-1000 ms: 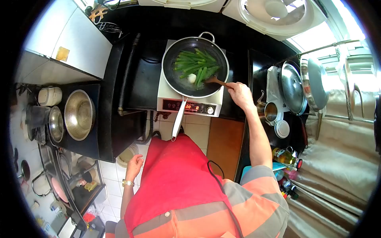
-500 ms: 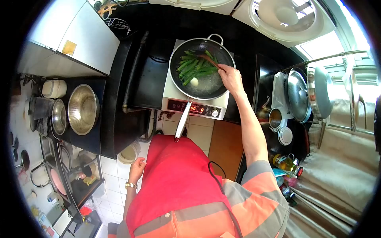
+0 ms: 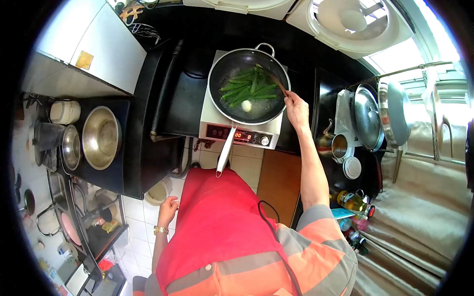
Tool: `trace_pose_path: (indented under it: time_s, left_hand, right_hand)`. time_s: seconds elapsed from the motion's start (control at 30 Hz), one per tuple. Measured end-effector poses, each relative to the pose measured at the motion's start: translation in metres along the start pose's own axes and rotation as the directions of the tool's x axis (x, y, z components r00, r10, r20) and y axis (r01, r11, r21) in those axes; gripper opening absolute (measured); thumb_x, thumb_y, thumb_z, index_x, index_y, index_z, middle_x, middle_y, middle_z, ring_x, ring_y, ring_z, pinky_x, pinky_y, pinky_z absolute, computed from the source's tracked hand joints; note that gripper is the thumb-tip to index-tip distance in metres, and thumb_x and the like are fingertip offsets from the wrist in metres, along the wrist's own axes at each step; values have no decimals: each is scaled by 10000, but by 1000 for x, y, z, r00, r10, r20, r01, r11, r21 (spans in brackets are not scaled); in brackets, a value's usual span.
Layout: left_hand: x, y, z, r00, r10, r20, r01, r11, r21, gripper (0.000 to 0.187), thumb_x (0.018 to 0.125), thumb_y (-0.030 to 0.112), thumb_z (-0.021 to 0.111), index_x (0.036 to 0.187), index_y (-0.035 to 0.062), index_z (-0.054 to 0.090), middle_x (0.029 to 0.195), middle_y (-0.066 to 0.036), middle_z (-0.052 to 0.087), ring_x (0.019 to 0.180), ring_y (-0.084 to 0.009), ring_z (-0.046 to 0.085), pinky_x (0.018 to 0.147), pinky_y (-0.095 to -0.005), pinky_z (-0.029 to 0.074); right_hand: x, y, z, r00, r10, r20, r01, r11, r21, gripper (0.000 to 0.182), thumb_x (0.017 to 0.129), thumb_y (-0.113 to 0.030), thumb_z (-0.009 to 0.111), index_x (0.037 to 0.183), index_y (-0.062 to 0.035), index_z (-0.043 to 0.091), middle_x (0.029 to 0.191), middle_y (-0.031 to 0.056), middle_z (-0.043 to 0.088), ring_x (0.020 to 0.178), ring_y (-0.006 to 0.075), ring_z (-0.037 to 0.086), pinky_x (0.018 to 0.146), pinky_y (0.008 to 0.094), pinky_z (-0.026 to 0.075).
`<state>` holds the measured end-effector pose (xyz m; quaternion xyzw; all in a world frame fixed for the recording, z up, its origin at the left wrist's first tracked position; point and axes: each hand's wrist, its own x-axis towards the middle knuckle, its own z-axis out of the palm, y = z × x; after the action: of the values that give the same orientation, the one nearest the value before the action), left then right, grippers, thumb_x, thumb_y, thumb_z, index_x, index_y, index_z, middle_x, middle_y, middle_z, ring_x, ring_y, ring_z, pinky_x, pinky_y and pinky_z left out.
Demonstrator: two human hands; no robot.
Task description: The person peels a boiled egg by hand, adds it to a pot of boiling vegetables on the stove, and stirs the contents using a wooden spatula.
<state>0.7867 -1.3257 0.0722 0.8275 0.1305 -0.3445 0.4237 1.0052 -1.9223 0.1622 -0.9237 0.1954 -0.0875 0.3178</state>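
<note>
My right hand (image 3: 296,109) is closed round the handle of a wooden spatula (image 3: 278,85) at the right rim of a wok (image 3: 217,74). The spatula slants into the wok, its far end among the food. Long green pods that look like okra (image 3: 242,89) lie in bubbling liquid with a small white piece (image 3: 246,106). The wok sits on an induction cooker (image 3: 210,118) with a lit red display, its long handle pointing at my body. My left hand (image 3: 168,208) hangs beside the red apron, fingers curled, with nothing visible in them.
To the left, a perforated metal bowl (image 3: 102,138) and a smaller metal bowl (image 3: 71,147) stand on a dark counter. On the right are a metal mug (image 3: 339,146), hanging pan lids (image 3: 368,118) and bottles (image 3: 353,201). A bin (image 3: 158,192) stands on the floor.
My right hand has moved right and slightly down with the spatula, to the wok's rim. The green pods have shifted right and spread. My left hand has hardly moved.
</note>
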Motion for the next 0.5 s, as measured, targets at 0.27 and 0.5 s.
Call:
trace_pose_path:
  time_s: [0.27,0.5]
  left_hand:
    - [6,6,-7,999,33,-3,-33,998,47,282,967,194,666,1198,34,688,836,-99,740,776,-199,721,746,-358,571]
    - [9,-11,-2,999,-10,42,9,1000,12,282,969,188,659,1200,29,689,863,-109,751,801,-205,741,751,-358,575]
  right_hand:
    - [-17,-7,-8,993,1,119,9,997,-77,350,933,-226,663,1229,-61,751,1035,227,761,1003,362,747,904,416,569]
    - [7,-16,30,1000,10,-17,-9,998,62,360,966,-228,586,1240,-39,723,1116,258,733,1097,437,691,972,481,538]
